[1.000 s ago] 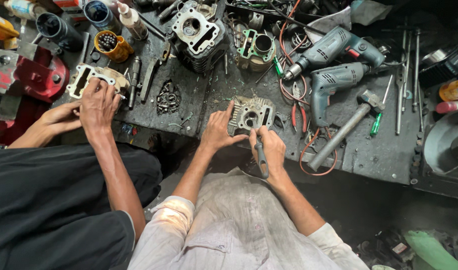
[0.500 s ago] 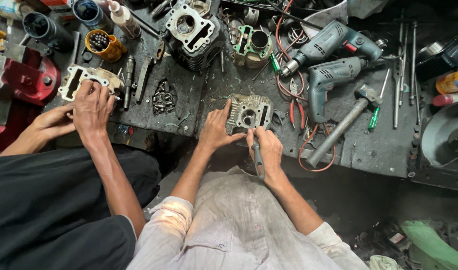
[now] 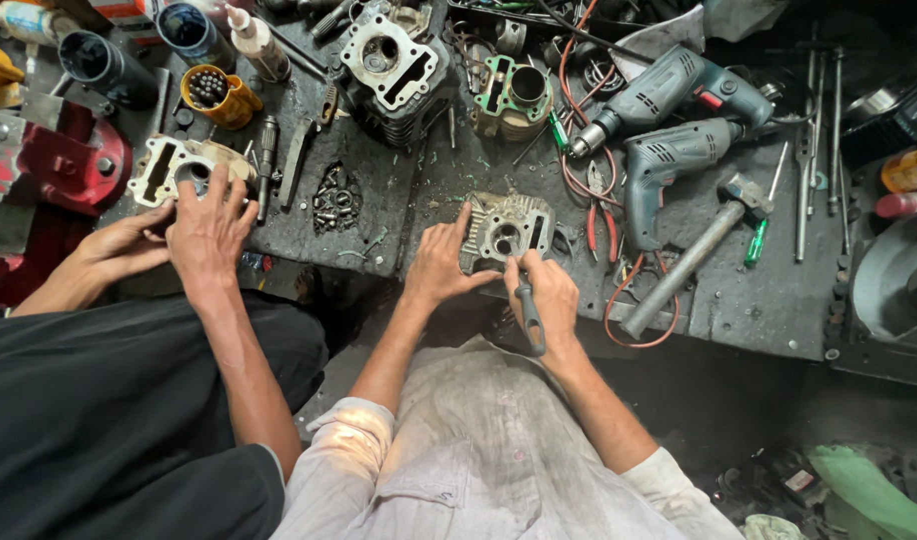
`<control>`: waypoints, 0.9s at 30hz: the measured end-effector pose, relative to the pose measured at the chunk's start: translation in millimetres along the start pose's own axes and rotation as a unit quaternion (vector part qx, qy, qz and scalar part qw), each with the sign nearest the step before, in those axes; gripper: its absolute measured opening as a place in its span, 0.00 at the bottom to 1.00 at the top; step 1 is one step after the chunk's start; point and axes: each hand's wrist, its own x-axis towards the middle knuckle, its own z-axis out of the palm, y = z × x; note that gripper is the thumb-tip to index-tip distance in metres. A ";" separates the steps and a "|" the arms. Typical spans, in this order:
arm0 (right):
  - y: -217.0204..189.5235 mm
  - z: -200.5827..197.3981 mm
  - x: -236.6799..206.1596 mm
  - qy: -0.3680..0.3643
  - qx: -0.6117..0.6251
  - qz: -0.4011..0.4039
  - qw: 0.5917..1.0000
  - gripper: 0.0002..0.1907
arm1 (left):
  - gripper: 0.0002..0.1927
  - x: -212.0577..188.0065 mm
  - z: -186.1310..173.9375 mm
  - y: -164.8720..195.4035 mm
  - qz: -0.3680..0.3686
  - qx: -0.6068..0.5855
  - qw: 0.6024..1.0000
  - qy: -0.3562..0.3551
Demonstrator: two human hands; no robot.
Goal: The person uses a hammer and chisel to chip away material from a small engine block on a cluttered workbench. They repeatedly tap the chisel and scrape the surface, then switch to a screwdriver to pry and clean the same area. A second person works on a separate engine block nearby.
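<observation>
A grey finned engine cylinder head (image 3: 509, 228) lies on the dark greasy workbench (image 3: 759, 300) in front of me. My left hand (image 3: 441, 262) grips its left side, fingers spread over the fins. My right hand (image 3: 551, 295) is closed around a dark-handled tool (image 3: 530, 318) whose tip rests against the head's lower edge. At the left, another person in black has both hands (image 3: 189, 235) on a pale engine part (image 3: 174, 165).
Two blue-grey power drills (image 3: 669, 130) and a hammer (image 3: 694, 255) lie to the right. More engine cylinders (image 3: 394, 65) stand at the back, with a yellow cup (image 3: 214, 95), a pile of small bolts (image 3: 334, 200), orange cable (image 3: 624, 290) and a red vice (image 3: 59, 165).
The view has shifted slightly. My hands stay on the cylinder head and the tool; the other person's hands remain on the pale part.
</observation>
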 end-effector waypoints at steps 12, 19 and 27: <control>-6.0 2.9 5.5 -0.025 0.070 0.002 0.997 0.09 | 0.66 0.4 4.7 -4.9 -0.019 -0.006 1.000 -0.015; -0.2 -5.2 3.6 0.028 0.085 -0.077 0.993 0.06 | 0.68 -2.0 6.3 -0.6 -0.007 -0.003 1.000 -0.003; 2.9 -2.2 1.3 -0.004 -0.015 -0.010 1.000 0.10 | 0.68 -1.3 8.0 -3.5 -0.009 -0.003 1.000 -0.002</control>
